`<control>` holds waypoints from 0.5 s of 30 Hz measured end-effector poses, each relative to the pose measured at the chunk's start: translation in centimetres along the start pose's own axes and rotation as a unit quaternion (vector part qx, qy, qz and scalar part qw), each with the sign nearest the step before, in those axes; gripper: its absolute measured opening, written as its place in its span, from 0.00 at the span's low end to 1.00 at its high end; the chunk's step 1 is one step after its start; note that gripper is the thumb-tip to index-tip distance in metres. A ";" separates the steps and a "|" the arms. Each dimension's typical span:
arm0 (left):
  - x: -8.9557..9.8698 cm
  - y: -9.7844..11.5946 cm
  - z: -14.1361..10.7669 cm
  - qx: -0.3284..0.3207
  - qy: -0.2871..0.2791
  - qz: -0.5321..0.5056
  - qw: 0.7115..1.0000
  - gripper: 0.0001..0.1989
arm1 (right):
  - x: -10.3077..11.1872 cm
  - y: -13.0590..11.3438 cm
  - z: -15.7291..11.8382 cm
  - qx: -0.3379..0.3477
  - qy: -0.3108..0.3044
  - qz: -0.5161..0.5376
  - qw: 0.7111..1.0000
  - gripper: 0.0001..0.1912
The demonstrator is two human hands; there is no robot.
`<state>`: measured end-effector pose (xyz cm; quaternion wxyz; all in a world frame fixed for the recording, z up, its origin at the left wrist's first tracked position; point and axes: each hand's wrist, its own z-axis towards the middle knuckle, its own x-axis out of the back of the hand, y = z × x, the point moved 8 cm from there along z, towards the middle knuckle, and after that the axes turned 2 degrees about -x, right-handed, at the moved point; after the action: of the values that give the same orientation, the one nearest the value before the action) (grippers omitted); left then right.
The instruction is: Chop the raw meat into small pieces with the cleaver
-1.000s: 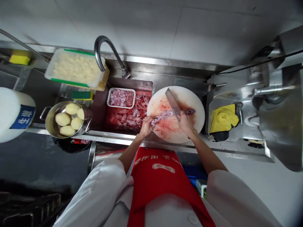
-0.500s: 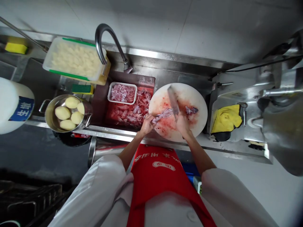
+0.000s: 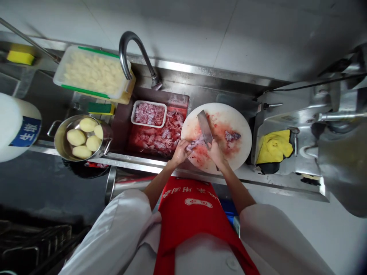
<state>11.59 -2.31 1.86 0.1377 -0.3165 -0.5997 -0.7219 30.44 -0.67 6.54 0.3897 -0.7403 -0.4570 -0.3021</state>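
Observation:
On the round white cutting board (image 3: 241, 152), a piece of raw meat (image 3: 196, 143) lies at the left, its near end pinched by my left hand (image 3: 180, 152). My right hand (image 3: 216, 154) grips a cleaver (image 3: 205, 126), whose broad blade rests across the meat's right end. Where the edge meets the meat is partly hidden by the blade. A smaller dark scrap of meat (image 3: 232, 136) sits on the right of the board, among red stains.
Left of the board, a sink (image 3: 120, 126) holds more raw meat and a white basket (image 3: 132, 114) of cut pieces. A faucet (image 3: 124, 49) arches above. Further left stand a pot (image 3: 59, 143) of peeled potatoes and a lidded tub (image 3: 91, 72). A yellow cloth (image 3: 275, 146) lies at right.
The cleaver blade has shifted left onto the meat and now shows its flat side more. My right hand moved slightly left with it. My left hand keeps its hold on the meat.

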 end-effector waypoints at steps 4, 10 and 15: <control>-2.2 1.8 2.2 -0.052 -0.026 0.049 0.997 0.18 | -1.4 0.8 1.1 0.015 -0.008 0.005 1.000 0.14; -3.8 2.1 3.5 -0.046 0.013 0.094 0.994 0.10 | -2.8 6.0 -5.0 -0.004 -0.049 -0.039 0.998 0.15; -2.1 3.4 5.0 -0.021 0.046 0.091 0.995 0.11 | -3.2 12.8 -10.9 -0.031 -0.088 -0.042 0.995 0.10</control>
<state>16.64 1.27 3.58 0.2234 -0.3390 -0.5459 -0.7329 39.86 -14.92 5.72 0.3114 -0.7557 -0.5107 -0.2665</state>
